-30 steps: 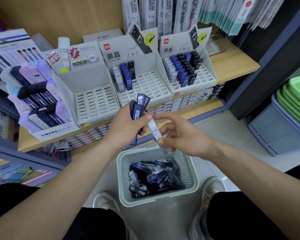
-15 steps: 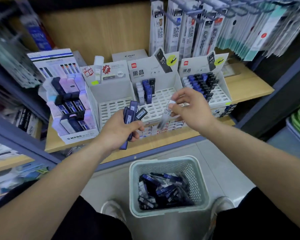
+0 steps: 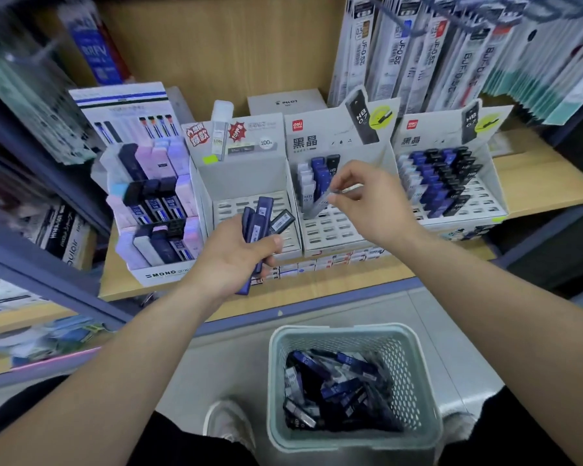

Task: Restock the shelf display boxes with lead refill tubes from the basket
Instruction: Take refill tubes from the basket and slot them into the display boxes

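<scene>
One tube pinched in R grip over mid box; L grip curled round spare bunch. Next: seat upright in slot.

The left hand is clenched, fingers and thumb curled round a bunch of tubes that fan out above its thumb. Ahead of it and to its right, the right hand pinches a single clear tube at its fingertips. Both bare forearms reach forward.
</scene>
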Motion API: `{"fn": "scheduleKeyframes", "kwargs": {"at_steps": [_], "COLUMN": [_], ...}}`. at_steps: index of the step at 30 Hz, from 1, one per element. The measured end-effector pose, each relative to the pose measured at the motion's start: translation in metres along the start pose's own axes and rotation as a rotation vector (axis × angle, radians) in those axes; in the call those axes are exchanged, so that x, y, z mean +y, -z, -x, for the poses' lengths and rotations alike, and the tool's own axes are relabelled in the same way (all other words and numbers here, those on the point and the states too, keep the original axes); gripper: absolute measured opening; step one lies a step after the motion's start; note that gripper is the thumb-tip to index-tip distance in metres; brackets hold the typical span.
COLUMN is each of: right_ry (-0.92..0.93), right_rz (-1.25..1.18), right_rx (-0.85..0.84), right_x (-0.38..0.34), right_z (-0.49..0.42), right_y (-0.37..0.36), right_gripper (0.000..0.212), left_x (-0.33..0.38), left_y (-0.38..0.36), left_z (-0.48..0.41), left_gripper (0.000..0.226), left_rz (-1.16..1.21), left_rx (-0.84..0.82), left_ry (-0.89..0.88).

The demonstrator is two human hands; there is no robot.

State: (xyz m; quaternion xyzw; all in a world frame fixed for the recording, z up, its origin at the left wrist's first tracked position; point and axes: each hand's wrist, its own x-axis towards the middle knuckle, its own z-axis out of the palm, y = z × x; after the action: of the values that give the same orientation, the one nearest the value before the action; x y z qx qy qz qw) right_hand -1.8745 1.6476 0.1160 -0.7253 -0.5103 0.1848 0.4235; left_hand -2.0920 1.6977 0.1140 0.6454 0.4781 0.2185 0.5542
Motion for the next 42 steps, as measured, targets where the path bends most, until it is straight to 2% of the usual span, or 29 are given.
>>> {"fn": "scheduleKeyframes", "kwargs": {"at_steps": [4, 11, 15, 19, 22, 25, 28, 34, 39, 42], "right_ry": [0.034, 0.253, 0.287, 0.252, 0.199, 0.049, -0.008, -0.108, -0.101, -0.144], "right_rz": [0.048, 0.208, 0.287, 0.288, 0.158, -0.116, -0.239, -0.491, -0.461, -0.467], "right_rx": [-0.017, -0.020, -0.012, 0.016, 0.001, -0.181, -0.271, -0.214, -0.218, -0.201], "right_x": [0.004, 0.000, 0.005, -0.002, -0.018, -0.033, -0.035, -0.031, -0.024, -0.023], "right_z": [-0.004, -0.014, -0.015, -0.013, -0.003, 0.013, 0.022, 0.024, 0.033, 0.037], "right_y": [-0.006, -0.016, -0.025, -0.025, -0.023, -0.026, -0.029, -0.011, -0.004, -0.001], "right_gripper": [0.011, 0.011, 0.024, 0.021, 0.015, 0.011, 0.014, 0.014, 0.019, 0.013], "left_x": [0.000, -0.005, -0.007, -0.006, -0.001, 0.003, 0.005, 0.008, 0.009, 0.011], "left_y": [0.004, 0.010, 0.014, 0.015, 0.014, 0.011, 0.005, 0.003, -0.001, -0.004], "left_z": [-0.002, 0.003, 0.005, 0.007, 0.008, 0.009, 0.010, 0.007, 0.005, 0.005], "left_gripper": [0.010, 0.015, 0.017, 0.017, 0.015, 0.015, 0.021, 0.010, 0.009, 0.013], "left_rz": [0.016, 0.020, 0.023, 0.036, 0.061, 0.082, 0.084, 0.132, 0.158, 0.125], "left_rx": [-0.014, -0.019, -0.012, -0.012, -0.014, -0.020, -0.053, 0.000, 0.040, 0.029], "left_ry": [0.008, 0.006, 0.007, 0.005, -0.014, -0.035, -0.052, -0.076, -0.073, -0.105]}}
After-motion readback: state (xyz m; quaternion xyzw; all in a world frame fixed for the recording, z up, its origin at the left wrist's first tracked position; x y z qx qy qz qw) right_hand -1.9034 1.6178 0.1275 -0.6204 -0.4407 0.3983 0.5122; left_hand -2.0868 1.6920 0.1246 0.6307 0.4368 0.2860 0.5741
